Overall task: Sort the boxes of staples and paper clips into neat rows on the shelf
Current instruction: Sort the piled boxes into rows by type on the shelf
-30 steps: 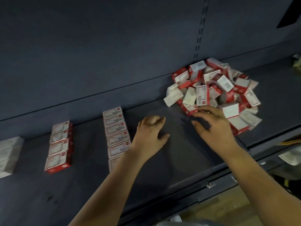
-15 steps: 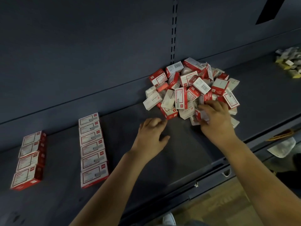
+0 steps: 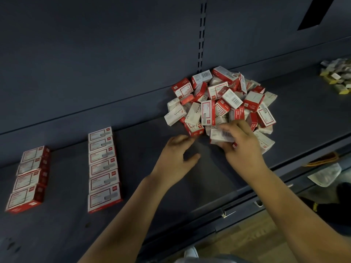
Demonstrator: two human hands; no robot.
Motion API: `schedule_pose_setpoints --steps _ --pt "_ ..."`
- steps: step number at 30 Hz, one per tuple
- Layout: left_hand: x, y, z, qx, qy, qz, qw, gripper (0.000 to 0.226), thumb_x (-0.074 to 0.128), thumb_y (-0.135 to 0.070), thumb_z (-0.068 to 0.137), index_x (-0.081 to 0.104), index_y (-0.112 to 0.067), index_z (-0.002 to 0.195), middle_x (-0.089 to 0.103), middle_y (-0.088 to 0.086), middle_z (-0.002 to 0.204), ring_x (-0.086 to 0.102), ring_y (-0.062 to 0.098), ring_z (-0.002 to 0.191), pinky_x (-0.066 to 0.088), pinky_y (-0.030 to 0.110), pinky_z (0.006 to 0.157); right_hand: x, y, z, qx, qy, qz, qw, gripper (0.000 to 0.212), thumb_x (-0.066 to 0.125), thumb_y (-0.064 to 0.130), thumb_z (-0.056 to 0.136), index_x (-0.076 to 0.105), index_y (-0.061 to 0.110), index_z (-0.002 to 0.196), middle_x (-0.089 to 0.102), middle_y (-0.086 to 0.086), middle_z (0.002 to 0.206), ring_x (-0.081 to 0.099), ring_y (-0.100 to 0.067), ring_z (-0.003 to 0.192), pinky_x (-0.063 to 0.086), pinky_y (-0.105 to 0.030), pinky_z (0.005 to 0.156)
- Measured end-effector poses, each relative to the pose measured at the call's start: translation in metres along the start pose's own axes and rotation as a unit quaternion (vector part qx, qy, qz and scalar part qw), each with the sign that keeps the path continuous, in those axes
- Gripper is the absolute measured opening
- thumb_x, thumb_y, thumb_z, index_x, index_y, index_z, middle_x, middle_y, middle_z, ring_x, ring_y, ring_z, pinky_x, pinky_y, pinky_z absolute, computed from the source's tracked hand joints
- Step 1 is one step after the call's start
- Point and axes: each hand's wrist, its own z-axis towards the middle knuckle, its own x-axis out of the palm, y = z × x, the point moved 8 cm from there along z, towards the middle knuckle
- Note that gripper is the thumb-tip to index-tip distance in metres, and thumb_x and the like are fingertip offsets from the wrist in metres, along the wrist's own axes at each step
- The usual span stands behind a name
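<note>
A loose heap of red-and-white and plain white staple boxes [image 3: 222,99] lies against the back of the dark shelf [image 3: 152,196]. My right hand [image 3: 241,147] is at the heap's near edge and grips a small white box [image 3: 218,136] between thumb and fingers. My left hand [image 3: 178,158] hovers just left of it, fingers loosely curled, holding nothing. Two tidy rows of red-and-white boxes lie flat on the shelf: a middle row [image 3: 102,168] of several boxes and a left row [image 3: 29,177] of several.
A second pile of small grey and yellow boxes [image 3: 338,78] sits at the far right of the shelf. The shelf's front rail [image 3: 237,205] runs below my arms. An orange cord [image 3: 322,160] and a white bag [image 3: 324,175] lie on the lower level.
My right hand has reached into the heap's near edge, closed on a white box and drawn it slightly toward me. The view has swung right; my left hand stays near the heap.
</note>
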Motion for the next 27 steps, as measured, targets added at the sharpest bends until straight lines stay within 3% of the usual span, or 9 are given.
schedule_pose_setpoints --steps 2,4,7,10,14,17,19,22,27 --pt "-0.007 -0.003 -0.003 -0.024 -0.002 -0.096 0.995 0.044 0.065 -0.028 0.085 0.056 -0.018 0.128 0.058 -0.006 0.118 0.052 0.005 0.111 0.04 0.014 0.091 0.0 0.015 0.0 -0.024 -0.007 0.028 0.999 0.046 0.074 -0.009 0.063 0.062 -0.001 0.106 0.057 -0.02 0.098 0.05 -0.016 0.093 0.036 -0.006 0.086" --pt "-0.011 -0.005 -0.006 -0.05 0.012 -0.187 0.981 0.039 0.061 -0.039 0.085 0.058 -0.028 0.122 0.064 -0.012 0.111 0.057 -0.003 0.103 0.044 0.015 0.09 0.0 0.032 -0.001 -0.054 -0.015 0.054 0.997 0.046 0.072 0.0 0.068 0.058 0.004 0.111 0.058 -0.018 0.1 0.052 -0.016 0.095 0.04 -0.011 0.084" --pt "-0.016 -0.007 -0.008 -0.068 0.003 -0.285 0.956 0.027 0.057 -0.044 0.087 0.062 -0.031 0.11 0.07 -0.008 0.1 0.065 0.007 0.096 0.051 0.024 0.086 0.003 0.048 -0.003 -0.08 -0.019 0.09 0.993 0.054 0.074 -0.006 0.068 0.052 0.009 0.115 0.058 -0.017 0.104 0.052 -0.015 0.101 0.041 -0.008 0.087" --pt "-0.024 -0.004 -0.01 -0.082 -0.035 -0.353 0.931 0.016 0.059 -0.029 0.086 0.067 -0.025 0.099 0.072 -0.005 0.09 0.068 0.012 0.089 0.052 0.022 0.078 0.008 0.056 -0.006 -0.097 -0.015 0.097 0.99 0.059 0.076 -0.012 0.065 0.053 0.006 0.116 0.058 -0.018 0.104 0.052 -0.015 0.102 0.04 -0.009 0.09" --pt "-0.032 0.006 -0.015 -0.086 -0.067 -0.379 0.919 0.023 0.061 -0.009 0.085 0.066 -0.019 0.105 0.072 -0.01 0.089 0.066 0.004 0.091 0.049 0.015 0.077 0.023 0.055 -0.004 -0.096 0.04 0.106 0.989 0.045 0.07 -0.003 0.069 0.06 -0.002 0.113 0.056 -0.018 0.105 0.055 -0.024 0.1 0.046 -0.022 0.087" --pt "-0.04 0.012 -0.021 -0.075 -0.09 -0.401 0.909 0.048 0.065 -0.015 0.077 0.055 -0.016 0.124 0.07 -0.01 0.099 0.064 0.005 0.1 0.049 0.016 0.08 0.035 0.044 -0.002 -0.035 0.099 0.135 0.985 0.056 0.066 0.008 0.07 0.053 0.004 0.124 0.053 -0.013 0.119 0.052 -0.025 0.112 0.044 -0.032 0.096" --pt "-0.045 0.015 -0.024 -0.055 -0.095 -0.408 0.907 0.053 0.065 -0.016 0.072 0.051 -0.024 0.123 0.07 -0.015 0.097 0.063 0.004 0.101 0.049 0.016 0.08 0.041 0.042 -0.003 0.018 0.15 0.217 0.964 0.062 0.066 0.014 0.072 0.046 0.011 0.131 0.051 -0.004 0.126 0.049 -0.015 0.12 0.039 -0.026 0.102" --pt "-0.05 0.019 -0.029 -0.045 -0.095 -0.403 0.909 0.048 0.064 -0.011 0.072 0.052 -0.02 0.118 0.07 -0.016 0.097 0.064 0.003 0.099 0.049 0.015 0.079 0.051 0.048 -0.006 0.059 0.2 0.288 0.935 0.068 0.066 0.019 0.073 0.039 0.02 0.135 0.048 0.006 0.13 0.046 -0.006 0.122 0.037 -0.017 0.101" --pt "-0.058 0.027 -0.039 -0.036 -0.085 -0.381 0.92 0.043 0.069 -0.009 0.074 0.056 -0.014 0.114 0.067 0.001 0.106 0.063 0.013 0.105 0.05 0.022 0.083 0.062 0.056 0.001 0.059 0.187 0.259 0.946 0.064 0.077 0.004 0.071 0.046 0.025 0.124 0.048 0.022 0.112 0.054 -0.01 0.11 0.044 -0.017 0.092"
